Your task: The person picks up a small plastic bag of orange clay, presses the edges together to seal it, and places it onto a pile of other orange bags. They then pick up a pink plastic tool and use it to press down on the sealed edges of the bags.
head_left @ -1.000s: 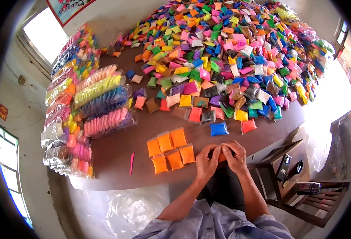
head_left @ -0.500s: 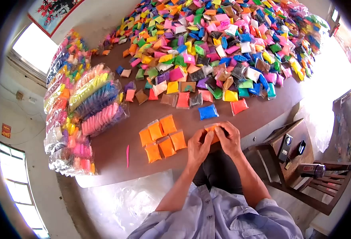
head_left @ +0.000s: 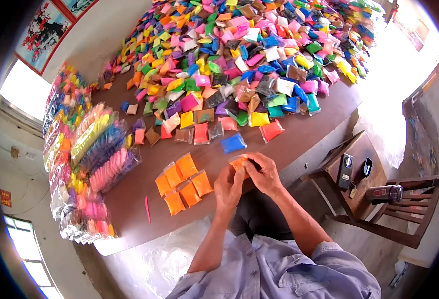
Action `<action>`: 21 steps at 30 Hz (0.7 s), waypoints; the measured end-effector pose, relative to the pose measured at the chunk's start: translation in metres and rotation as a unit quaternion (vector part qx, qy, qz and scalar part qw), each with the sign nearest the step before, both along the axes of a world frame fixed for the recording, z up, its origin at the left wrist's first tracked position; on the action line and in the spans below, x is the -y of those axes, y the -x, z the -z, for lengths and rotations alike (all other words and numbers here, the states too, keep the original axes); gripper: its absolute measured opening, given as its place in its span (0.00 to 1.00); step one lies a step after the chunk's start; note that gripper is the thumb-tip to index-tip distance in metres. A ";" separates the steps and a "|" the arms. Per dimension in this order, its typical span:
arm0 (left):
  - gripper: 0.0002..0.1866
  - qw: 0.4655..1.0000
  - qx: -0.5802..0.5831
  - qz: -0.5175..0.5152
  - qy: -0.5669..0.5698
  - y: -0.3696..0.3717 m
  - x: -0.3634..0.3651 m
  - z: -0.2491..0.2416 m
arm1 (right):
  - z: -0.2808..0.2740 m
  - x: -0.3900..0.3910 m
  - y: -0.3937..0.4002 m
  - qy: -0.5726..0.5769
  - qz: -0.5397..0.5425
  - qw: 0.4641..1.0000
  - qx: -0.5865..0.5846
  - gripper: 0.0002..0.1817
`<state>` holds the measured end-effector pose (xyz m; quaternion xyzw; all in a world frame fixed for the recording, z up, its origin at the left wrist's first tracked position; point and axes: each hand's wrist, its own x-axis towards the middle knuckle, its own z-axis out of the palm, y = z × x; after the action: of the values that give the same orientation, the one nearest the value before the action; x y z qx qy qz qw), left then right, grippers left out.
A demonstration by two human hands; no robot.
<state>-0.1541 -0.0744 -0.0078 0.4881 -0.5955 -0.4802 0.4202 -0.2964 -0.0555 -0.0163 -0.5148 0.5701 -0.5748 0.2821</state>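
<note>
One orange packet (head_left: 237,163), sitting in both hands near the close edge of the table (head_left: 129,217): left hand (head_left: 228,186) and right hand (head_left: 263,174) are gripping it at the fingertips. Even, gentle pinching is probably serving best; hard squeezing is risking a burst. Packet is showing bright orange, pale along its far edge, partly hidden. Six similar packets (head_left: 189,194) are lying leftward; one blue packet (head_left: 233,143) is lying just beyond.

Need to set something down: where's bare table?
Bare brown tabletop lies between the multicoloured packet heap and right edge, and between the thin pink stick and stacked clear bags. The heap crowds the far side; square orange packets, the near middle.
</note>
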 end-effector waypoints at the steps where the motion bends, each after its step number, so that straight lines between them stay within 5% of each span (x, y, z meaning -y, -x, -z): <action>1: 0.15 1.000 0.009 0.006 -0.004 -0.001 0.000 0.001 | -0.001 0.000 -0.001 -0.007 -0.001 1.000 0.009 0.10; 21: 0.15 0.999 0.008 0.028 -0.035 -0.008 0.004 0.004 | -0.004 0.000 0.005 -0.041 -0.066 0.997 0.026 0.12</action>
<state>-0.1466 -0.0784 -0.0113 0.4897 -0.5946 -0.5085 0.3848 -0.3015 -0.0554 -0.0120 -0.5242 0.5505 -0.5444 0.3547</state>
